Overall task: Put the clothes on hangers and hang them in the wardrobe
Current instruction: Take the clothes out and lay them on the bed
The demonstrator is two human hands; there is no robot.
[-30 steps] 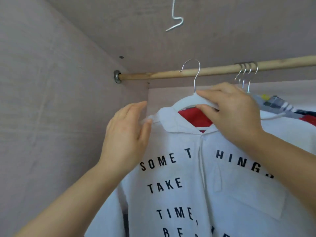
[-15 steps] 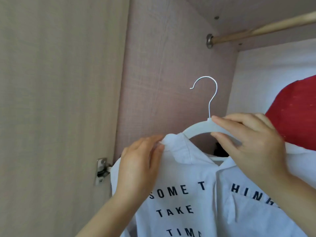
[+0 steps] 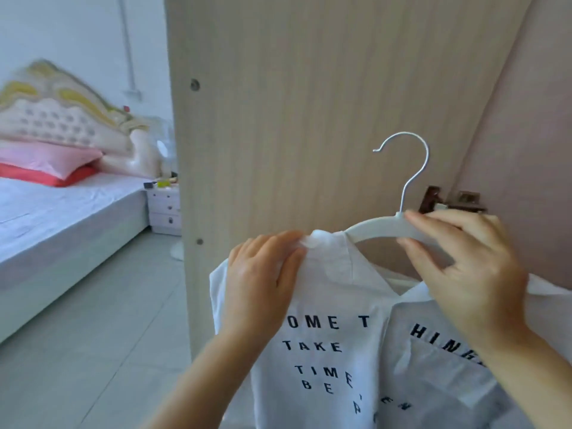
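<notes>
One shirt (image 3: 334,292), one hanger (image 3: 377,229), one bed (image 3: 62,212).

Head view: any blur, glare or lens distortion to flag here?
Head view: soft, even daylight, no glare; headboard at far left is smeared, likely motion blur; shirt lettering and hanger hook read sharp; wardrobe door edges lean, a wide-angle effect.

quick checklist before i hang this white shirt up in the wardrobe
1. Right hand grips hanger near its neck: ok.
2. Left hand pinches shirt at the hanger's end: ok.
3. Hook upright and free: ok.
4. Shirt's other shoulder seated on hanger: cannot tell, hidden by right hand.
5. Rail in sight to aim at: not ok, only the wardrobe door is ahead.
</notes>
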